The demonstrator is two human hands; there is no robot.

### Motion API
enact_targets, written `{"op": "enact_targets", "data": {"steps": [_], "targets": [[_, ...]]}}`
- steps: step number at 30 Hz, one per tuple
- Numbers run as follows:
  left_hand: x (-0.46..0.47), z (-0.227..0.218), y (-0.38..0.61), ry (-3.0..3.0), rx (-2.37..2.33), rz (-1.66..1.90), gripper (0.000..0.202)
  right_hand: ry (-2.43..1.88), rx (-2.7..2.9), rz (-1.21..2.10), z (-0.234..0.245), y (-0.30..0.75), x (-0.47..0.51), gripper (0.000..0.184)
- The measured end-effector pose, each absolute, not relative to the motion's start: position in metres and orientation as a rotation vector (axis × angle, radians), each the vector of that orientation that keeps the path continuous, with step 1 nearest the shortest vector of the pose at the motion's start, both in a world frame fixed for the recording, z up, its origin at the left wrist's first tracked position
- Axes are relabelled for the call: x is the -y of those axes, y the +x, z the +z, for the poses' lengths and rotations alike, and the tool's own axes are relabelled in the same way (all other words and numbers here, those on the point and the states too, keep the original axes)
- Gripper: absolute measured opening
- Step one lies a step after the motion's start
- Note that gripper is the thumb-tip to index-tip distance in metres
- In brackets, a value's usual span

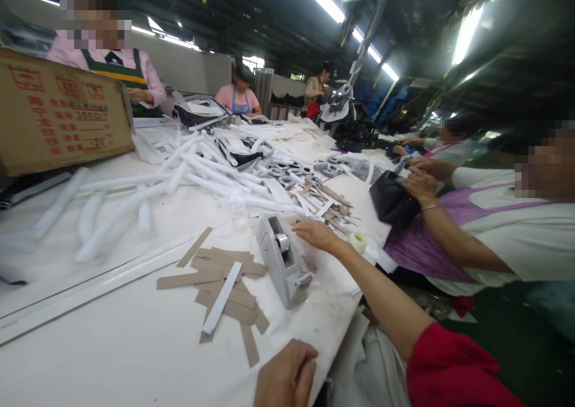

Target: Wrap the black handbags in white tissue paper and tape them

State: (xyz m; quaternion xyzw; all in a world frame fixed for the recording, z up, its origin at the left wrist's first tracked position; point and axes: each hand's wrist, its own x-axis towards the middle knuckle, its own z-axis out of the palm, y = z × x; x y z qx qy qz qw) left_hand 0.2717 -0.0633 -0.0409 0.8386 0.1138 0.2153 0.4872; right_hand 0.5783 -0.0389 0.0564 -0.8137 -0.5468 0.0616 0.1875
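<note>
My right hand [317,234], at the end of a bare forearm with a red sleeve, reaches past the far right side of a grey tape dispenser [281,269]. Its fingers are stretched out and nothing shows in them. A metallic-looking roll or hub [282,242] sits in the dispenser. Down at the near table edge is my left hand [285,374], its fingers curled; the inside of the grip is hidden. Left of the dispenser lie loose brown card strips [224,281], with one white strip [222,298] across the top.
White foam-like tubes [202,170] heap across the table [135,353]. More cut strips [323,203] and a tape roll [358,241] lie beyond my right hand. A cardboard box [63,117] stands at left. At right a co-worker's hands [422,182] hold a black item [393,200]. Others work farther back.
</note>
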Motion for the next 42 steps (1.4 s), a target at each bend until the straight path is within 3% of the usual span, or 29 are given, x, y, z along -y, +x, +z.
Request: {"op": "enact_targets", "data": {"steps": [5,10,15,21,32,42], "targets": [[0.057,-0.028,0.269,2.025,-0.260,0.448,0.018,-2.249,1.238,-0.058,0.072,0.565,0.128,0.030],[0.053,-0.020,0.268,2.070,-0.252,0.394,0.018,-2.290,0.807,-0.373,0.003,0.544,0.198,0.048],[0.055,-0.016,0.268,2.064,-0.279,0.355,0.018,-2.509,0.862,-0.311,-0.040,0.526,0.183,0.057],[0.054,-0.016,0.269,2.052,-0.277,0.359,0.017,-2.546,1.094,-0.162,-0.030,0.514,0.145,0.050],[0.056,-0.018,0.269,2.057,-0.274,0.408,0.018,-2.361,1.000,-0.564,-0.017,0.523,0.168,0.043],[0.053,-0.023,0.268,2.094,-0.228,0.407,0.016,-2.508,1.314,-0.254,-0.014,0.520,0.111,0.039]]}}
